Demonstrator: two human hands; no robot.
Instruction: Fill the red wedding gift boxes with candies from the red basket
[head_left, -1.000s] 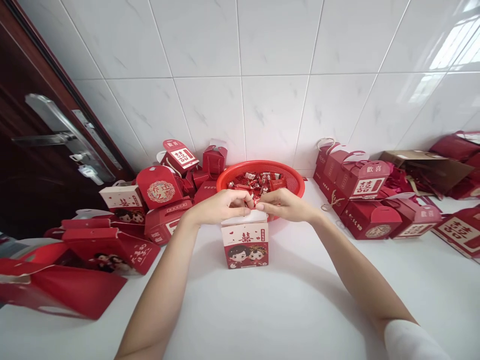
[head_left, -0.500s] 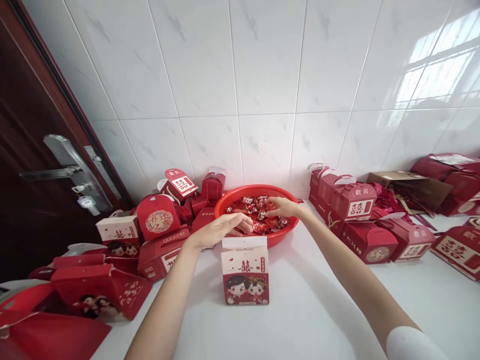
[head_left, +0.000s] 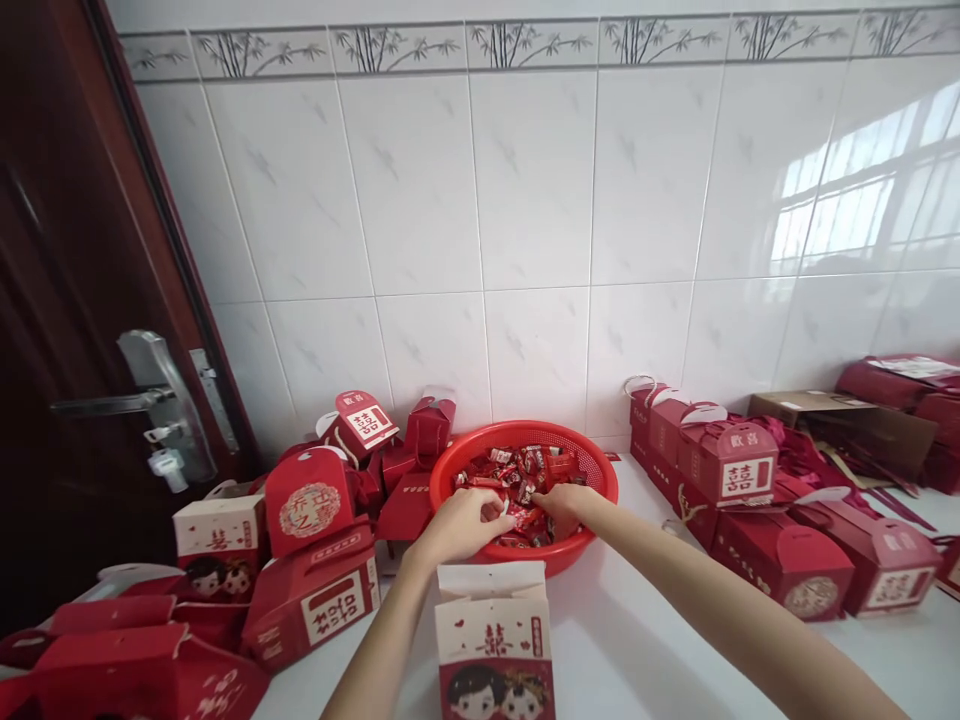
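Note:
A red plastic basket (head_left: 600, 480) with a perforated side holds a heap of wrapped candies (head_left: 525, 520). My left hand (head_left: 469, 522) is over the near left part of the heap, fingers curled and thumb near the fingertips. A small pale bit shows at its fingertips, too small to name. Deeper among the candies, my right hand (head_left: 566, 503) is curled downward with fingers closing on wrapped candy; its fingertips are partly hidden. Right in front of the basket stands a cream and red gift box (head_left: 495, 635) with two cartoon figures, its top flap up.
Red gift boxes (head_left: 311, 505) are piled on the left, beside a dark door (head_left: 67, 300). More red boxes (head_left: 727, 465) stand on the right, with a brown carton (head_left: 877, 430) behind. A tiled wall (head_left: 536, 200) rises behind the white table (head_left: 622, 640).
The view has tilted up, so everything sits lower in the picture. My left hand has moved in over the candies and its fingers have curled. My right hand has reached deeper into the heap.

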